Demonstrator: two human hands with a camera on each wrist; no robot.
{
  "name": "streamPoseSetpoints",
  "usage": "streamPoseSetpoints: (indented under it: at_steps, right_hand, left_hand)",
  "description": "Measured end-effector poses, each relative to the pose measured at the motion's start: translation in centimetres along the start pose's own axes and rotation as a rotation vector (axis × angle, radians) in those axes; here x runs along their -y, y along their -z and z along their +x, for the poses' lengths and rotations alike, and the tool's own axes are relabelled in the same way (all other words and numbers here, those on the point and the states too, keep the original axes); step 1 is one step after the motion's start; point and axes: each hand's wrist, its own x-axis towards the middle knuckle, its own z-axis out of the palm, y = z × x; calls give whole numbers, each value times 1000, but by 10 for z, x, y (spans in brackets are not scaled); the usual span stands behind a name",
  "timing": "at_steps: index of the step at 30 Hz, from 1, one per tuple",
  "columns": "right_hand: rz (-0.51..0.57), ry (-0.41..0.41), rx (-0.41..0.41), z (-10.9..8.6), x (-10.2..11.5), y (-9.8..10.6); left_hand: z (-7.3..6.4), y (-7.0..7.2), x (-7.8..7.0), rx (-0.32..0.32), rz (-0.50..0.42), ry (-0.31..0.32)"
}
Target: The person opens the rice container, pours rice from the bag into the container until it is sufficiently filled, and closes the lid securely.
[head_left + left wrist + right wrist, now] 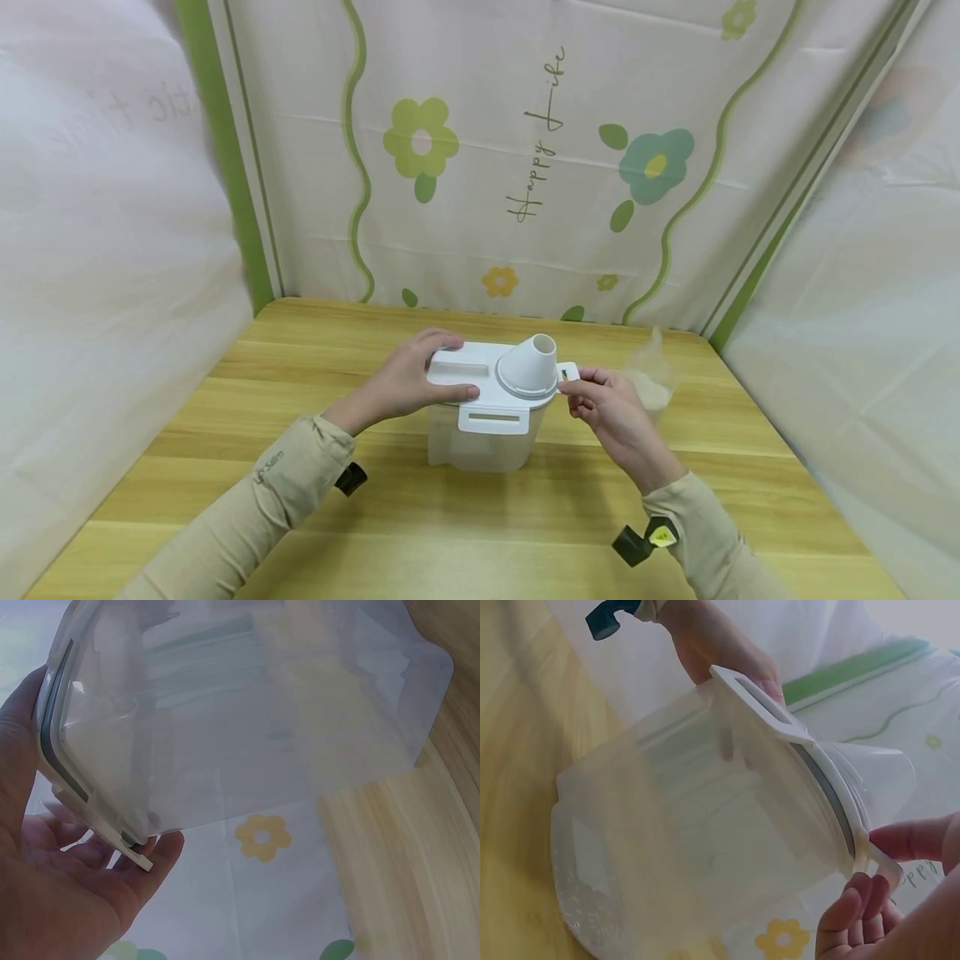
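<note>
A clear plastic storage container [480, 450] with a white lid [491, 397] stands on the table. The lid carries a raised handle and a cone-shaped spout cap [527, 367]. Reaching from the left, my left hand [408, 375] grips the lid, thumb on its front side and fingers along the back; the left wrist view shows the fingers round the rim. My right hand [617, 417] pinches the white side latch [572, 368], which sticks outward. The front latch [493, 427] also stands out from the wall. Through the container wall [667, 810], a few pale grains show near the bottom.
Behind the right hand stands a clear plastic bag [654, 390] with white grains in it. The wooden table [360, 517] is enclosed by a flower-printed curtain [480, 167] at the back and pale fabric at both sides.
</note>
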Motion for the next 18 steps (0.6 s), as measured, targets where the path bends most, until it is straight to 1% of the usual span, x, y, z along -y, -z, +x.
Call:
streamPoseSetpoints:
  at_steps: [3, 6, 12, 15, 18]
  right_hand:
    - [-13, 1, 6, -1, -6, 3]
    - [-21, 24, 23, -3, -13, 6]
    - [-33, 135, 135, -7, -27, 14]
    - [-93, 191, 171, -6, -35, 18]
    - [-178, 222, 167, -3, -42, 21]
  left_hand:
    - [0, 0, 0, -2, -4, 3]
    - [0, 0, 0, -1, -8, 2]
    - [0, 0, 0, -2, -19, -2]
    - [0, 0, 1, 1, -19, 3]
    - [0, 0, 1, 2, -18, 7]
